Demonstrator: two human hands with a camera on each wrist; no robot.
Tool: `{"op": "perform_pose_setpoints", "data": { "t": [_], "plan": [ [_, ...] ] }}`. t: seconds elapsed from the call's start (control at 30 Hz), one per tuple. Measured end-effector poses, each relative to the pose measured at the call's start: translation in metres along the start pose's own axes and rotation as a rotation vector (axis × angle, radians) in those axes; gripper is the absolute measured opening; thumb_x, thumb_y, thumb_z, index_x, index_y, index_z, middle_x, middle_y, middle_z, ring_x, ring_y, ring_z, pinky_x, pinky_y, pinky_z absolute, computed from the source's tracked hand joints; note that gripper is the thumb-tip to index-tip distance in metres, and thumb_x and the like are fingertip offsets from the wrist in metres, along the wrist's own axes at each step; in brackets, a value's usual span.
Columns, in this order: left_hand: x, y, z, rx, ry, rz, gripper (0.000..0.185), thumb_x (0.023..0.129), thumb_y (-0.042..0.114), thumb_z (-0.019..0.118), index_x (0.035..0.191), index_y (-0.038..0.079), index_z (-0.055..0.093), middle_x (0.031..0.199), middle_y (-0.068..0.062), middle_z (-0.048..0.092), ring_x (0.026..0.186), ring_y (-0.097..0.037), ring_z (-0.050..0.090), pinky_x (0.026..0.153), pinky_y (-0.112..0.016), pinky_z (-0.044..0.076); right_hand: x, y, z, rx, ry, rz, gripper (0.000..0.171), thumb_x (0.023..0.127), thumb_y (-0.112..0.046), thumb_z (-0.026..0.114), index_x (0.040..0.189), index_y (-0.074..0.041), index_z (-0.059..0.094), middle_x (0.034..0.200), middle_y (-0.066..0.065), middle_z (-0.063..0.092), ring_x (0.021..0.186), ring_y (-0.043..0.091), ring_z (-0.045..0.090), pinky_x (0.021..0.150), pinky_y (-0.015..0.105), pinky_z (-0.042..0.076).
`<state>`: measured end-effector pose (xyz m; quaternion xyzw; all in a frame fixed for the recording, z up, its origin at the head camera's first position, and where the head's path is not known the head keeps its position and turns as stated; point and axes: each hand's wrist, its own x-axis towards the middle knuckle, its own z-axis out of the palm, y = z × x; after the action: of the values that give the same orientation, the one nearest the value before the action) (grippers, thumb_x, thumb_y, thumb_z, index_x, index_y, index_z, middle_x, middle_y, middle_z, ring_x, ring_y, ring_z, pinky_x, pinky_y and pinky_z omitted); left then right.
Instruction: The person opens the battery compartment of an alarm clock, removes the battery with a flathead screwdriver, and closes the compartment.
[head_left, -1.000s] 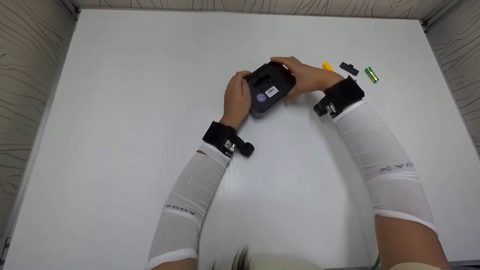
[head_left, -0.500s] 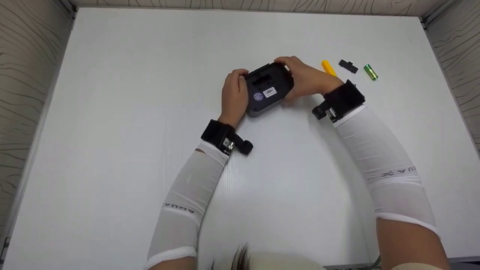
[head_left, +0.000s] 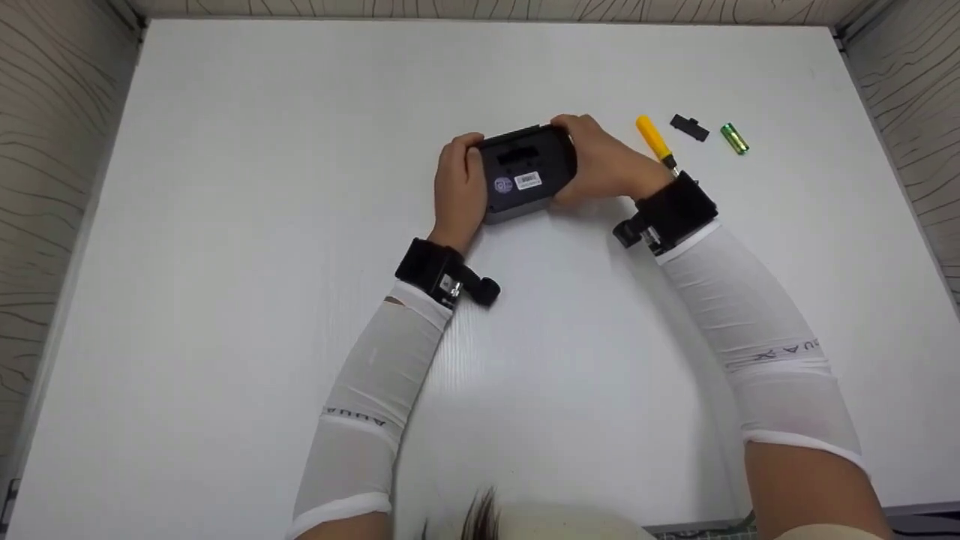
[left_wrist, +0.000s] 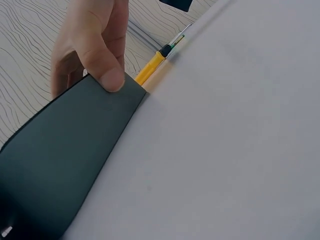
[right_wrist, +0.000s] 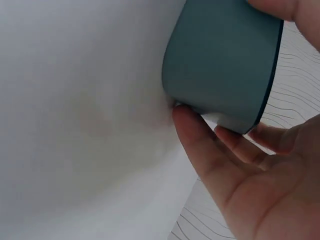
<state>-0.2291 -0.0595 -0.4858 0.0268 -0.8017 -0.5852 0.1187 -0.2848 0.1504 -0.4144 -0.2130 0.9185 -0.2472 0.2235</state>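
Observation:
Both hands hold a black box-shaped device over the upper middle of the table, its underside facing up. On that face are an uncovered battery slot, a white barcode label and a round purple sticker. The left hand grips the left end. The right hand grips the right end, fingers at the far edge. In the left wrist view, a thumb presses the device's smooth side. Curled fingers touch the device's lower edge in the right wrist view.
Right of the hands lie a yellow-handled screwdriver, a small black battery cover and green batteries. The right wristband overlaps the screwdriver's tip. The white table ends at a patterned wall.
The device has turned clockwise to lie more level and shifted slightly left, both hands moving with it. More of the screwdriver shows beside the right wrist.

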Motion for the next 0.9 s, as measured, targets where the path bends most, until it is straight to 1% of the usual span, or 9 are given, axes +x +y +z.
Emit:
{"op": "perform_pose_setpoints", "data": {
  "t": [0.1,0.27,0.47,0.67,0.8,0.9],
  "plan": [
    [0.0,0.0,-0.001,-0.009,-0.002,-0.013,0.036,0.11,0.016,0.037,0.138,0.004,0.057,0.137,-0.01,0.056,0.13,-0.016,0.049,0.109,-0.02,0.033,-0.001,-0.001,0.005,0.013,0.031,0.025,0.115,0.064,-0.018,0.091,0.155,-0.004,0.023,0.143,0.022,0.037,0.123,0.033,0.044,0.109,0.048,0.037],
    [-0.001,-0.002,-0.003,-0.008,-0.016,-0.023,0.041,0.11,0.018,0.037,0.147,0.004,0.048,0.148,-0.012,0.049,0.14,-0.018,0.042,0.113,-0.02,0.028,-0.001,-0.004,0.013,0.026,0.074,0.053,0.118,0.064,-0.022,0.092,0.155,-0.001,0.021,0.145,0.023,0.034,0.123,0.033,0.044,0.109,0.047,0.037],
    [0.0,-0.003,-0.005,-0.004,-0.033,-0.034,0.047,0.11,0.019,0.037,0.154,0.004,0.038,0.156,-0.012,0.041,0.147,-0.017,0.033,0.116,-0.018,0.022,-0.001,-0.012,0.021,0.038,0.117,0.088,0.119,0.064,-0.027,0.094,0.154,0.002,0.022,0.144,0.024,0.034,0.123,0.033,0.044,0.11,0.045,0.037],
    [0.0,-0.005,-0.006,-0.012,-0.028,-0.029,0.048,0.11,0.018,0.036,0.156,0.003,0.034,0.158,-0.013,0.037,0.149,-0.018,0.03,0.118,-0.02,0.02,-0.002,-0.018,0.027,0.028,0.138,0.094,0.116,0.065,-0.029,0.093,0.151,0.006,0.023,0.14,0.027,0.035,0.122,0.034,0.045,0.111,0.045,0.037],
    [-0.001,-0.005,-0.006,-0.018,-0.032,-0.022,0.048,0.111,0.017,0.034,0.156,0.003,0.033,0.158,-0.013,0.037,0.148,-0.018,0.03,0.118,-0.02,0.02,-0.003,-0.017,0.029,0.017,0.143,0.084,0.116,0.066,-0.028,0.092,0.152,0.006,0.022,0.14,0.027,0.035,0.123,0.034,0.044,0.112,0.044,0.036],
    [-0.001,-0.005,-0.007,-0.016,-0.032,-0.017,0.047,0.111,0.016,0.032,0.156,0.002,0.033,0.158,-0.013,0.037,0.148,-0.018,0.03,0.118,-0.019,0.02,-0.002,-0.016,0.03,0.031,0.145,0.07,0.116,0.067,-0.026,0.092,0.153,0.006,0.022,0.141,0.028,0.035,0.124,0.034,0.043,0.113,0.045,0.035]
  ]
}}
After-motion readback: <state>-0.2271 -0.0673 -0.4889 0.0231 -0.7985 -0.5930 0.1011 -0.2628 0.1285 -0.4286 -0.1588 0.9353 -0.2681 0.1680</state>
